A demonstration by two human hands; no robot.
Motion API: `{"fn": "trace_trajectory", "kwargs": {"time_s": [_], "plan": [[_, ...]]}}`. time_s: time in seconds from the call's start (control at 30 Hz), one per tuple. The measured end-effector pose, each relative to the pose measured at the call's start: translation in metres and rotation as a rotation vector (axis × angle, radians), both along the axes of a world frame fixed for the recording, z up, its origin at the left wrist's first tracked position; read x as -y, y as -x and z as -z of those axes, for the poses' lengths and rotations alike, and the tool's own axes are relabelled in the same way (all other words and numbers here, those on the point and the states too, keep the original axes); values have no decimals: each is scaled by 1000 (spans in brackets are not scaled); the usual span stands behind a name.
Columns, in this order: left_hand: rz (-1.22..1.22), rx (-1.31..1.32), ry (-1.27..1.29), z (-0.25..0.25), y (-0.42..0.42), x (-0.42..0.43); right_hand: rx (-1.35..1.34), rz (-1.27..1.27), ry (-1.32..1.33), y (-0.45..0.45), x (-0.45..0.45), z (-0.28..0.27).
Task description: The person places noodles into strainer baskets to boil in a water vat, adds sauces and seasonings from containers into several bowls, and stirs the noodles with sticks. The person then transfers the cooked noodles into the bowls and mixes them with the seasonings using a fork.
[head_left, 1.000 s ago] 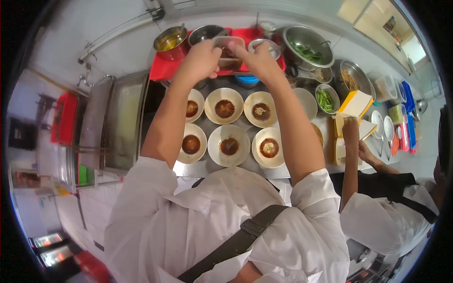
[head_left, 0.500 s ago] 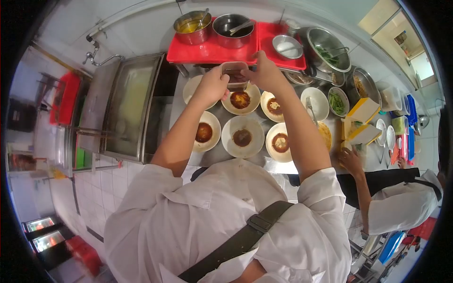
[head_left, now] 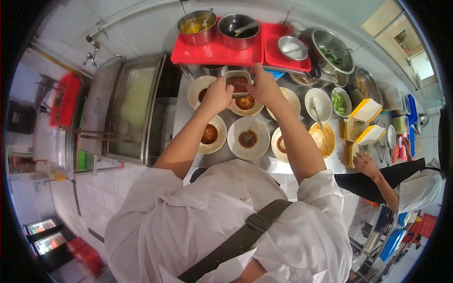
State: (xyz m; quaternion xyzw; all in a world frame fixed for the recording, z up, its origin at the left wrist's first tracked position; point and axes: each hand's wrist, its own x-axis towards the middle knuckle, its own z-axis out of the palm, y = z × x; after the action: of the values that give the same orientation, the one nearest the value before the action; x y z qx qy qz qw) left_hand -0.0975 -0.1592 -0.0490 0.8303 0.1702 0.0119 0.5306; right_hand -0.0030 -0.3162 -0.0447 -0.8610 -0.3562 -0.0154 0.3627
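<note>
Over the last second the tub (head_left: 239, 88) has come back from in front of the red tray (head_left: 207, 55) and now hangs over the far edge of the far middle bowl (head_left: 247, 112), which shows at six o'clock of it, with the tray off toward eleven. The view has shifted too, so part of that drift is the head's. The left hand (head_left: 219, 96) is closed on the tub's nine o'clock side and appears to bear it; the right hand (head_left: 264, 87) sits at three o'clock, fingers bent to the rim, but I cannot tell whether it pinches the thin pale thing seen there. The sauce (head_left: 245, 102) in the bowl, plain dark brown a second ago, now looks streaked with orange; whether something dropped from the tub or the light differs, I cannot tell. For the work, the change puts the tub's reddish-brown contents within reach of this bowl, with the far left bowl (head_left: 194, 89) near nine o'clock and the far right bowl (head_left: 292, 101) near four. Out at four o'clock, well apart, a co-worker's hand (head_left: 365, 165) has shifted to just beside the nearest yellow box (head_left: 352, 153).
</note>
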Motion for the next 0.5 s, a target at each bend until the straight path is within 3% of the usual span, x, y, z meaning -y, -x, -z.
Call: {"fn": "trace_trajectory", "kwargs": {"time_s": [0.07, 0.2, 0.3, 0.37, 0.43, 0.5], "plan": [[3, -14, -20, 2, 1, -1, -131, 15, -81, 2, 1, -3], [-4, 14, 32, 2, 4, 1, -165, 35, -175, 9, 3, -7], [25, 19, 28, 6, 1, 9, -163, 4, -401, 11, 0, 15], [53, 21, 10, 2, 0, 18, 169, 42, -393, 16, 5, 21], [76, 17, 69, -3, 1, 29, 179, 91, -376, 21, 20, 24], [94, 12, 72, -7, 0, 39, -111, 224, -544, 27, 41, 25]]}}
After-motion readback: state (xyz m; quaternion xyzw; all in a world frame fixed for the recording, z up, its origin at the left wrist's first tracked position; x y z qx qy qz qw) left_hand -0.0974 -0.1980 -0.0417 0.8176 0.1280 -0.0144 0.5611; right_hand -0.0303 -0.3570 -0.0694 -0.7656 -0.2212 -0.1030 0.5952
